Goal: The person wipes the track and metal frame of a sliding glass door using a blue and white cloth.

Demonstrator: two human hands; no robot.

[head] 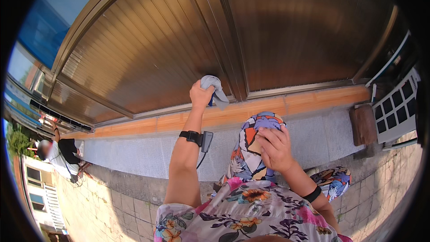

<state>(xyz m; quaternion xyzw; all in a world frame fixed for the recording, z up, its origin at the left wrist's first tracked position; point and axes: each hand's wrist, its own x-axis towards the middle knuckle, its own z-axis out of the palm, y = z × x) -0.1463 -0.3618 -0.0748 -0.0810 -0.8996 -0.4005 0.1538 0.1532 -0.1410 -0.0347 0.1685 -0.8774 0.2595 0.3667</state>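
My left hand (201, 93) grips a bunched light grey cloth (215, 87) with a dark blue part showing beneath it. The cloth is against or just in front of the lower part of a brown ribbed panel (151, 53), near its metal frame. My right hand (276, 146) rests over my knee in patterned trousers, fingers loosely bent, with nothing seen in it. A strap with a small grey device and a cable sits on my left forearm, and a black band is on my right wrist.
An orange wood-look tiled ledge (188, 116) runs below the panels, above a grey stone step (134, 154). At the right stand a brown block (363, 125) and a white outdoor unit (396, 107). Another person (60, 158) sits at the far left, one arm raised to the frame.
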